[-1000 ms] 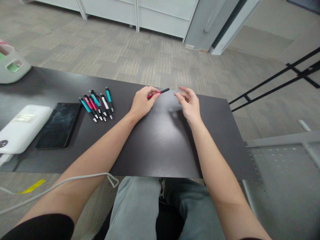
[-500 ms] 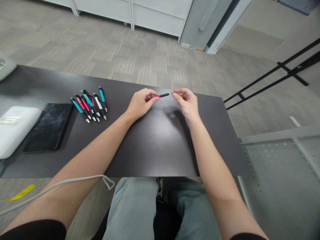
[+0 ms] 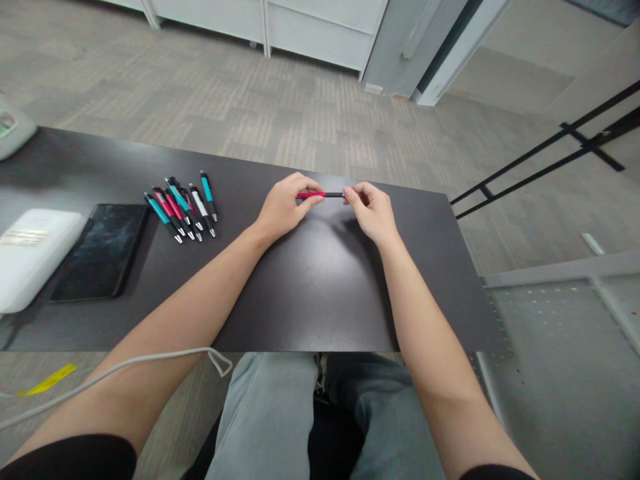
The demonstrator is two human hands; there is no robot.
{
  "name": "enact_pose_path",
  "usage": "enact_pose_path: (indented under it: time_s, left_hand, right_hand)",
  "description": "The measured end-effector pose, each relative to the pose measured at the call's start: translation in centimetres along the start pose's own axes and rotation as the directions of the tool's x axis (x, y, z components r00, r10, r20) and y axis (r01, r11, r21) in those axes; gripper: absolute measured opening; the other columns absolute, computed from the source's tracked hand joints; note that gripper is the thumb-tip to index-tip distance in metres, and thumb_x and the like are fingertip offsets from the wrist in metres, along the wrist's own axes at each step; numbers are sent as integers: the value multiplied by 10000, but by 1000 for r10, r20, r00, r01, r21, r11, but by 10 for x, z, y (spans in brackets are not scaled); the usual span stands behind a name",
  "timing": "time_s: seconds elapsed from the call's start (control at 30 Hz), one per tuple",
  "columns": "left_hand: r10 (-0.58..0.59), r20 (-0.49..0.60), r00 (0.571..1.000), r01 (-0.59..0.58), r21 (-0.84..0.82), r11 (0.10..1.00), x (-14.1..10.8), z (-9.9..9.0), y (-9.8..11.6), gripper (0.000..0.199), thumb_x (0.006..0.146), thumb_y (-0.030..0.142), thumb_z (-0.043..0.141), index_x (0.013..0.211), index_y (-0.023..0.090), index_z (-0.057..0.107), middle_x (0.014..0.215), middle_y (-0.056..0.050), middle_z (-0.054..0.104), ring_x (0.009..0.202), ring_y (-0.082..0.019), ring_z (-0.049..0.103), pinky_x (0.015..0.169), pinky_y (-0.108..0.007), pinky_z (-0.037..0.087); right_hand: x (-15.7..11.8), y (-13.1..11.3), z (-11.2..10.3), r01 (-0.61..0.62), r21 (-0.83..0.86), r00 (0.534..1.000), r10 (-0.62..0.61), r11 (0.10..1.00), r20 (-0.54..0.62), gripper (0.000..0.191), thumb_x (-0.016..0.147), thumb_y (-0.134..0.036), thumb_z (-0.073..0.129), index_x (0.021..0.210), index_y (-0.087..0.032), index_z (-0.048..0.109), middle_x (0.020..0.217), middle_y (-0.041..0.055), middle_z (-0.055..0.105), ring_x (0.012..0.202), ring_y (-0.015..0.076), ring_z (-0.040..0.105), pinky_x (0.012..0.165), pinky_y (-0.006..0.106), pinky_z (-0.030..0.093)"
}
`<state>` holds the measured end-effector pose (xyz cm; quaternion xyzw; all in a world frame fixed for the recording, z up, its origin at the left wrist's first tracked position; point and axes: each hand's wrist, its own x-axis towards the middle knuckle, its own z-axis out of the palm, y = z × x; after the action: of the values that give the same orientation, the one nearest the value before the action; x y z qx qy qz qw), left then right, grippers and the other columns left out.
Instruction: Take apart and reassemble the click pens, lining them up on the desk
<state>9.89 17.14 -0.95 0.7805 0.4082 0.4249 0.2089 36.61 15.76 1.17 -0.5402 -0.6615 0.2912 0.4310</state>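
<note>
A red pen with a black grip (image 3: 333,195) is held level above the far part of the table. My left hand (image 3: 284,210) is closed round its red barrel, thumb and fingers pinching it. At the other end my right hand (image 3: 373,212) pinches the pen's tip, whose metal is mostly covered by the fingertips. Left of my hands, several click pens (image 3: 183,207) in teal, red and white lie in a loose bunch on the table, their silver tips towards me.
The dark table (image 3: 310,293) ends just beyond my hands. On its left lie a black tablet-like slab (image 3: 100,253) and a white box-shaped object (image 3: 35,253). A pale cable (image 3: 145,361) runs across my left forearm. Black metal bars (image 3: 540,150) stand off the right edge.
My right fingers have come in against the end of the pen's black grip, covering the silver tip that showed before. The pen is now more level. The view has shifted slightly.
</note>
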Motion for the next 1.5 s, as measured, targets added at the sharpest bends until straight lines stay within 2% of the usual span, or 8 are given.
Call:
enact_pose_path:
  time_s: [0.13, 0.4, 0.63, 0.8, 0.93, 1.1, 1.33, 1.5]
  left_hand:
    - [-2, 20, 1000, 1, 26, 1000, 0, 0, 2, 97, 1172, 381, 855, 1178, 295, 900, 1274, -102, 940, 1214, -342, 854, 1140, -499, 701]
    - [27, 38, 999, -28, 30, 999, 0, -1, 0, 101, 1166, 379, 861, 1170, 288, 903, 1276, -102, 934, 1204, -342, 851, 1140, -499, 682]
    - [-25, 51, 998, 23, 44, 999, 0, 4, -2, 247, 1226, 469, 788, 1347, 298, 918, 1312, -95, 971, 1228, -345, 897, 1151, -494, 644]
    - [-17, 94, 995, 7, 104, 995, -1, 5, -5, 254, 1248, 482, 741, 1202, 326, 936, 1204, -74, 994, 1150, -357, 880, 1101, -523, 597]
    - [-22, 72, 997, 11, 140, 990, -1, 2, 1, 212, 1208, 465, 808, 1254, 300, 932, 1304, -96, 988, 1198, -365, 862, 1110, -517, 589]
    - [-114, 127, 985, 91, 177, 980, 0, 0, 8, 341, 1301, 461, 657, 1297, 297, 957, 1291, -87, 1002, 1234, -364, 884, 1133, -515, 593]
    - [-40, 98, 994, 25, 148, 989, -1, -1, 5, 238, 1261, 413, 764, 1314, 281, 955, 1353, -99, 984, 1225, -344, 894, 1127, -487, 610]
    - [-43, 89, 995, 30, 142, 989, -2, 3, 5, 339, 1301, 469, 676, 1305, 299, 968, 1297, -84, 994, 1203, -343, 904, 1117, -498, 606]
  right_hand:
    - [-4, -9, -2, -12, -37, 999, 14, 999, 43, 789, 1116, -1062, 715, 866, -315, 671, 841, 30, 749, 839, 263, 669, 868, 427, 565]
    - [-2, -5, -2, 52, -112, 989, -36, 992, 141, 784, 1132, -1067, 669, 892, -323, 610, 790, -4, 637, 810, 254, 584, 884, 422, 520]
    - [-3, -10, -1, 52, -124, 996, -42, 991, 83, 850, 1100, -1146, 614, 865, -329, 587, 758, -12, 561, 794, 260, 539, 867, 421, 484]
    - [-3, -14, -2, 50, -151, 997, -41, 987, 63, 795, 1149, -1059, 674, 858, -323, 595, 723, -24, 529, 766, 249, 526, 842, 414, 468]
    - [-3, -14, -2, 52, -177, 997, -41, 983, 66, 811, 1168, -1055, 641, 833, -319, 574, 715, -26, 506, 762, 245, 528, 828, 408, 451]
    - [-4, -17, -3, 80, -191, 997, -79, 978, 17, 797, 1200, -1046, 573, 871, -319, 582, 734, -24, 516, 766, 241, 526, 827, 403, 458]
    - [-2, -12, -4, 119, -211, 993, -114, 970, 34, 831, 1183, -1083, 528, 857, -320, 570, 723, -25, 492, 743, 237, 510, 809, 412, 442]
    - [-2, -11, -5, 138, -216, 990, -142, 967, -3, 820, 1179, -1084, 539, 880, -322, 570, 733, -28, 492, 750, 239, 505, 811, 412, 445]
